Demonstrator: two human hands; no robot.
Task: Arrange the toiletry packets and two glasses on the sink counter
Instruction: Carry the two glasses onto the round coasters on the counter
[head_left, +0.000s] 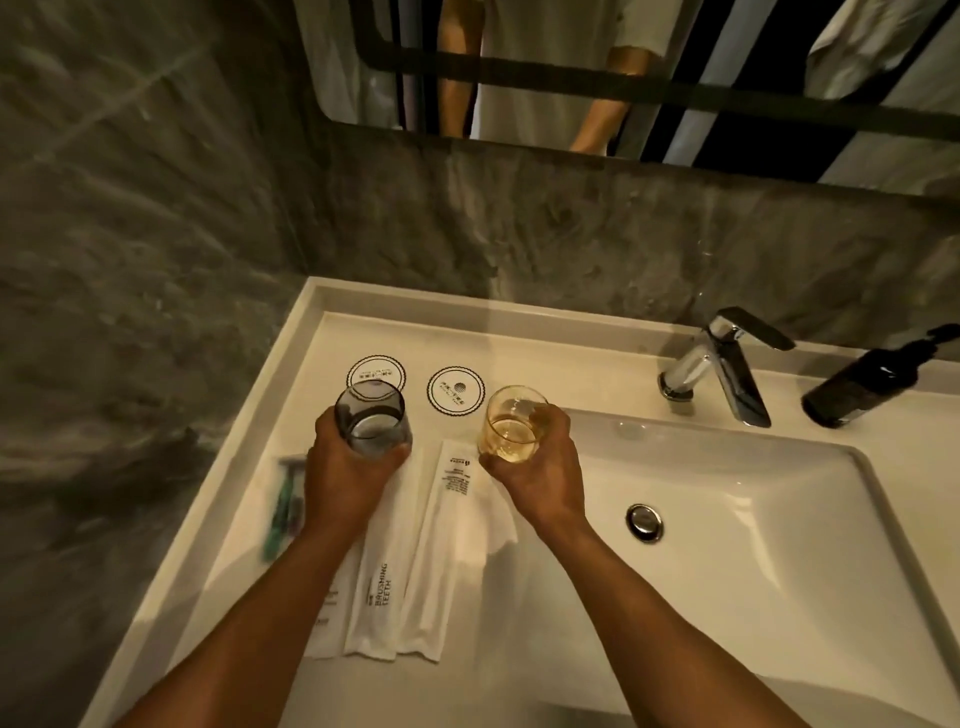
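Nearest you: white toiletry packets (410, 566) lie side by side on sink counter (249, 519), one printed "BRUSHING TEETH". Razor (283, 506) lies just left of them. Your left hand (345, 475) is wrapped around grey glass (370, 418); your right hand (535, 475) is wrapped around amber glass (511, 423). Whether the glasses touch counter, cannot tell. Beyond: two round coasters (455, 391). Far right: faucet (727, 364), dark pump bottle (862, 384).

Dim warm light, wide-angle bending at edges, motion blur on left wall (130, 260).
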